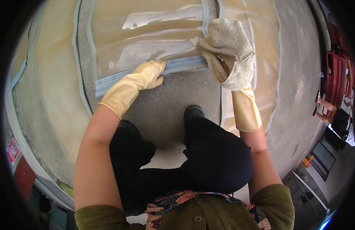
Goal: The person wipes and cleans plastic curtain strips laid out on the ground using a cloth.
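A transparent plastic strip curtain panel (148,37) lies on the concrete floor, wet-looking and tinged yellow-brown. Along its near end runs a light blue-grey rail (180,65) with small star-shaped marks. My left hand (150,74), in a cream rubber glove, grips this rail near its middle. My right hand (243,92), in a like glove, is mostly hidden inside or behind a bunched beige terry cloth (237,51). The cloth covers the rail's right end and part of the neighbouring panel (263,72). Whether the right fingers close on the cloth is hidden.
Another yellowish panel (56,63) lies to the left, with grey ribbed edging. My black shoes (193,112) stand on concrete just before the rail. At the far right are red plastic chairs (335,77) and a seated person (338,118). A white pole (309,189) is at lower right.
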`<state>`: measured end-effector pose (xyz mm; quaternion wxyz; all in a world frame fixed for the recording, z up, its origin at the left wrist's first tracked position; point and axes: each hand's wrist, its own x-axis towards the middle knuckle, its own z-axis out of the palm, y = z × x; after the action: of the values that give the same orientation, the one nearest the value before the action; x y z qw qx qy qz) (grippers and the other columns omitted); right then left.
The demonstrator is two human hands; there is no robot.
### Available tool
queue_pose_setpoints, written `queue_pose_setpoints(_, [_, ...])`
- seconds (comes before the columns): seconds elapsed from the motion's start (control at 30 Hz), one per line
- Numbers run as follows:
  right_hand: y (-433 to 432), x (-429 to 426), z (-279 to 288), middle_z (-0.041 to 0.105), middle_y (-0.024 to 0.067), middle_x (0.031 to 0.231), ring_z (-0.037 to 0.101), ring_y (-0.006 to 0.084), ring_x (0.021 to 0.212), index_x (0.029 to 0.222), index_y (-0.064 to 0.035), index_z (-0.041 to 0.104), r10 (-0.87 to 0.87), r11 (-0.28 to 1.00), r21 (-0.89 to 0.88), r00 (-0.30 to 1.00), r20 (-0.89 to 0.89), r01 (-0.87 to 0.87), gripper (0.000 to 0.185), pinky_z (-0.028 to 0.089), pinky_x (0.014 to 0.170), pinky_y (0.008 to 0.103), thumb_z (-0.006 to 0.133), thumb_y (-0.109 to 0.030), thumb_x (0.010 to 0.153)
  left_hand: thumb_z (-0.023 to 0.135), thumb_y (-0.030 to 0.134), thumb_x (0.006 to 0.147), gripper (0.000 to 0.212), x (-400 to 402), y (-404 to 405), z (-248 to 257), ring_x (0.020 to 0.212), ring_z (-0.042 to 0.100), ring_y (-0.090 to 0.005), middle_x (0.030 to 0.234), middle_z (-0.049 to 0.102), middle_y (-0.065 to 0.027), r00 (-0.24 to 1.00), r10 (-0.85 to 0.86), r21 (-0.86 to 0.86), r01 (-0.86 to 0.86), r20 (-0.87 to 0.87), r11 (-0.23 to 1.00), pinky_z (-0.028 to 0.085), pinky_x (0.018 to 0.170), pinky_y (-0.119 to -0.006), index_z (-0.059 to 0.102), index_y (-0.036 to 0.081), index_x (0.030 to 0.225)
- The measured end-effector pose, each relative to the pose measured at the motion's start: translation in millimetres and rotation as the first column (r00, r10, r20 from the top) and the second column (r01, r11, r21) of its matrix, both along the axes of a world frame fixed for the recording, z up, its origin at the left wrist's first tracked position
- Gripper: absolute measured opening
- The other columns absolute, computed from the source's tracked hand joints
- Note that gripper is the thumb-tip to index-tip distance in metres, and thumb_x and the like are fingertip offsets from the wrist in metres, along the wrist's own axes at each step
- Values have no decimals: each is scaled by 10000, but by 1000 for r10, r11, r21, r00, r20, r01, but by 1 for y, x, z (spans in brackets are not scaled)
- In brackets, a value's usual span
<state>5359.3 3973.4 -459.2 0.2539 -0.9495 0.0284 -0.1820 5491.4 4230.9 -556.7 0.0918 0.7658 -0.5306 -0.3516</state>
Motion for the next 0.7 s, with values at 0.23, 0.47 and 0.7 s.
queue_pose_setpoints(0.23, [121, 24, -70, 691, 129, 994, 669, 321, 951, 1398, -129, 558, 262, 956, -19, 878, -401, -294, 593, 523, 926, 439, 664, -126, 815, 668, 211, 839, 436, -1, 40, -58, 1034, 653, -395, 1130, 669, -244, 999, 37, -399, -31, 9, 917, 545, 889, -427, 621, 15, 1226])
queue_pose_setpoints(0.47, [35, -19, -120, 656, 114, 930, 656, 315, 943, 1269, -155, 649, -1, 946, -305, 942, -334, -107, 449, 520, 888, 415, 666, -145, 820, 676, 259, 868, 348, -11, 10, -6, 1029, 648, -372, 1090, 678, -206, 993, 99, -39, -97, 66, 995, 539, 890, -435, 610, -21, 1063])
queue_pose_setpoints(0.7, [33, -24, -110, 663, 152, 1014, 625, 350, 998, 1037, -61, 684, -255, 959, -209, 898, -358, 189, 330, 492, 895, 457, 767, -216, 758, 705, 238, 856, 427, -5, 16, -19, 982, 653, -409, 1067, 678, -230, 995, 95, -117, -92, 21, 989, 536, 874, -450, 590, -51, 1148])
